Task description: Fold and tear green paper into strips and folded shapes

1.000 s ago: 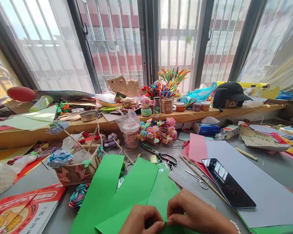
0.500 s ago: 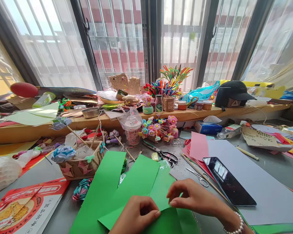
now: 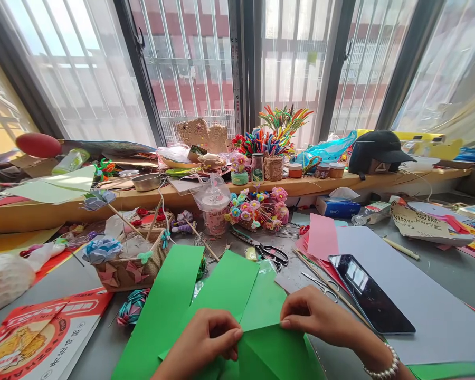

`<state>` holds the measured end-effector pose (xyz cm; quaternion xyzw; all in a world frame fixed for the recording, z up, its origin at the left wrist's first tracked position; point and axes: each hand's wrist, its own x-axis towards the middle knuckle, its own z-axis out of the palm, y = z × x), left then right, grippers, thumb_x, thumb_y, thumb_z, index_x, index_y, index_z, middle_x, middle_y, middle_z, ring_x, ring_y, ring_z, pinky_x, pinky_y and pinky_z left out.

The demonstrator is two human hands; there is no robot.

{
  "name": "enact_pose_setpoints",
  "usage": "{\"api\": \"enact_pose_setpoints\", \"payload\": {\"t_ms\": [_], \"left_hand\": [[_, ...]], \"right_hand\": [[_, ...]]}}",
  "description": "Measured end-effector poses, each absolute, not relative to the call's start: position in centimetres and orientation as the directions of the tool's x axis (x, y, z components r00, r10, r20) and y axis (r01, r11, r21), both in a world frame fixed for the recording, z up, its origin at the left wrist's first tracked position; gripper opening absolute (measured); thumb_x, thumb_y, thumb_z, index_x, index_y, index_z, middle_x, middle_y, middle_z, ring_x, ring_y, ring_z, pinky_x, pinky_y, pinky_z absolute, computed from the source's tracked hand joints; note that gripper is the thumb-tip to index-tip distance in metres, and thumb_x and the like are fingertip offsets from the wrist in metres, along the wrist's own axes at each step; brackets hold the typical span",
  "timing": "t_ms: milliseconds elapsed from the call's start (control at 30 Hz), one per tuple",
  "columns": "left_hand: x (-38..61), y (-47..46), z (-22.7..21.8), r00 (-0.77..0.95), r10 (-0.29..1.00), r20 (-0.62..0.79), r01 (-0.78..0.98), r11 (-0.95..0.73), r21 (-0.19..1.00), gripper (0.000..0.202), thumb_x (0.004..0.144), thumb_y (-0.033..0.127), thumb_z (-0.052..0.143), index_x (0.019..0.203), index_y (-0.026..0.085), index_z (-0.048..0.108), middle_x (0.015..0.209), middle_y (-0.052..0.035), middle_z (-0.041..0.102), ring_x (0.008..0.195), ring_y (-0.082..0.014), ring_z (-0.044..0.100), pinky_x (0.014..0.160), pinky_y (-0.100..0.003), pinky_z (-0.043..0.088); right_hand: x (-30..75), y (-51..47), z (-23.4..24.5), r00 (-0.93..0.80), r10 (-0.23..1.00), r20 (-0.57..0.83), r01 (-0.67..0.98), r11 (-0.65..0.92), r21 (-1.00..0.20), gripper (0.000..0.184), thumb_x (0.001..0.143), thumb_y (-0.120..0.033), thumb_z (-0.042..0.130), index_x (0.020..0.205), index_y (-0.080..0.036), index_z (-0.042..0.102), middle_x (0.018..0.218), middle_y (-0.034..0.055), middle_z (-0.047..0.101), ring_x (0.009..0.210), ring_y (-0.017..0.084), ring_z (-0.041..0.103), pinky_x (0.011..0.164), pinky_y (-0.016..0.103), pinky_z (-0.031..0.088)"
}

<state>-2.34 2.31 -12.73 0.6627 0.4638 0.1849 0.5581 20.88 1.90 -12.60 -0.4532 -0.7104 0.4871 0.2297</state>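
A piece of green paper [image 3: 275, 351] with crease lines is held between my two hands at the bottom of the view. My left hand [image 3: 211, 338] pinches its upper left corner between thumb and fingers. At the upper right corner my right hand [image 3: 314, 316] grips the edge in the same way; a beaded bracelet circles that wrist. Under and behind the held piece lie more green sheets [image 3: 166, 301], spread in overlapping strips. Small scissors [image 3: 326, 289] rest just beyond my right hand, beside a phone [image 3: 372, 295]. The held paper's lower part runs out of view.
Large black-handled scissors [image 3: 271, 253] lie past the green sheets. A flower box [image 3: 130, 269] stands to the left, near a red-and-white paper bag [image 3: 43, 338]. White paper [image 3: 431, 311] lies under the phone. Craft jars and a black cap [image 3: 376, 153] line the wooden ledge [image 3: 320, 184].
My left hand has shifted left and slightly up, and my right hand slightly right. The held paper's top edge now stretches between them, showing more of its creased face.
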Motion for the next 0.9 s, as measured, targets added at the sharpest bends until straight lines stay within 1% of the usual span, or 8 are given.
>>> {"api": "enact_pose_setpoints", "payload": {"t_ms": [167,267,333,367,467,567,700,900], "left_hand": [[-3.1,2.6,-11.9,0.467,0.846,-0.256,0.38,0.07,0.922,0.029,0.07,0.041,0.055,0.065,0.012,0.058,0.062,-0.0036,0.065,0.058,-0.0153,0.06,0.057,-0.023,0.045],[-2.6,2.4,-11.6,0.402,0.904,-0.148,0.436,-0.046,0.899,0.029,0.073,0.04,0.051,0.071,0.012,0.061,0.067,-0.0047,0.066,0.064,-0.0162,0.06,0.059,-0.022,0.045],[-1.6,1.9,-11.7,0.415,0.906,-0.082,0.488,-0.146,0.861,0.029,0.075,0.038,0.05,0.078,0.013,0.064,0.072,-0.0048,0.067,0.068,-0.0161,0.059,0.061,-0.021,0.043],[-1.0,1.7,-11.9,0.436,0.897,-0.07,0.523,-0.189,0.831,0.028,0.074,0.036,0.051,0.081,0.013,0.065,0.074,-0.0046,0.068,0.068,-0.0158,0.058,0.061,-0.02,0.042],[0.2,1.2,-12.4,0.489,0.865,-0.109,0.627,-0.262,0.734,0.023,0.073,0.03,0.053,0.073,0.014,0.069,0.065,-0.0025,0.067,0.059,-0.0135,0.054,0.054,-0.018,0.036],[0.3,1.3,-12.6,0.493,0.858,-0.148,0.645,-0.246,0.724,0.025,0.073,0.029,0.052,0.07,0.012,0.07,0.058,-0.001,0.063,0.054,-0.0114,0.048,0.051,-0.018,0.032],[-0.8,1.9,-12.4,0.49,0.855,-0.168,0.621,-0.208,0.756,0.03,0.073,0.033,0.051,0.069,0.01,0.069,0.056,-0.0001,0.059,0.054,-0.011,0.044,0.05,-0.017,0.03],[-2.0,2.3,-12.2,0.43,0.881,-0.197,0.565,-0.093,0.82,0.031,0.07,0.038,0.052,0.065,0.012,0.067,0.058,0.0007,0.059,0.057,-0.0121,0.045,0.053,-0.018,0.033]], "right_hand": [[21.1,2.0,-12.4,-0.468,0.876,-0.114,0.414,0.103,-0.904,0.015,0.07,-0.024,0.056,0.065,-0.012,0.063,0.053,-0.002,0.048,0.05,0.009,0.043,0.047,0.018,0.033],[20.8,2.0,-12.7,-0.476,0.873,-0.11,0.413,0.111,-0.904,0.014,0.07,-0.023,0.056,0.066,-0.012,0.064,0.053,-0.0022,0.049,0.05,0.008,0.043,0.046,0.018,0.032],[20.4,1.8,-12.9,-0.489,0.867,-0.096,0.419,0.137,-0.898,0.014,0.07,-0.023,0.056,0.067,-0.013,0.065,0.053,-0.0025,0.049,0.05,0.008,0.042,0.046,0.017,0.031],[20.2,1.7,-13.0,-0.495,0.865,-0.084,0.424,0.157,-0.892,0.014,0.07,-0.023,0.056,0.068,-0.013,0.065,0.053,-0.0025,0.05,0.05,0.008,0.043,0.046,0.017,0.031],[19.7,1.5,-13.2,-0.504,0.863,-0.043,0.438,0.212,-0.874,0.014,0.07,-0.024,0.057,0.069,-0.014,0.067,0.055,-0.0017,0.055,0.051,0.008,0.044,0.048,0.018,0.033],[19.7,1.5,-13.3,-0.507,0.858,-0.08,0.419,0.164,-0.893,0.016,0.07,-0.027,0.057,0.069,-0.013,0.067,0.055,-0.0008,0.057,0.052,0.01,0.048,0.048,0.018,0.035],[20.8,2.0,-13.1,-0.496,0.849,-0.184,0.311,-0.024,-0.95,0.021,0.071,-0.031,0.056,0.068,-0.012,0.063,0.056,0.0013,0.059,0.053,0.012,0.056,0.053,0.022,0.043],[21.9,2.5,-12.5,-0.396,0.908,-0.135,0.208,-0.055,-0.977,0.027,0.072,-0.038,0.057,0.071,-0.011,0.059,0.066,0.0049,0.063,0.061,0.014,0.059,0.06,0.026,0.047]]}}
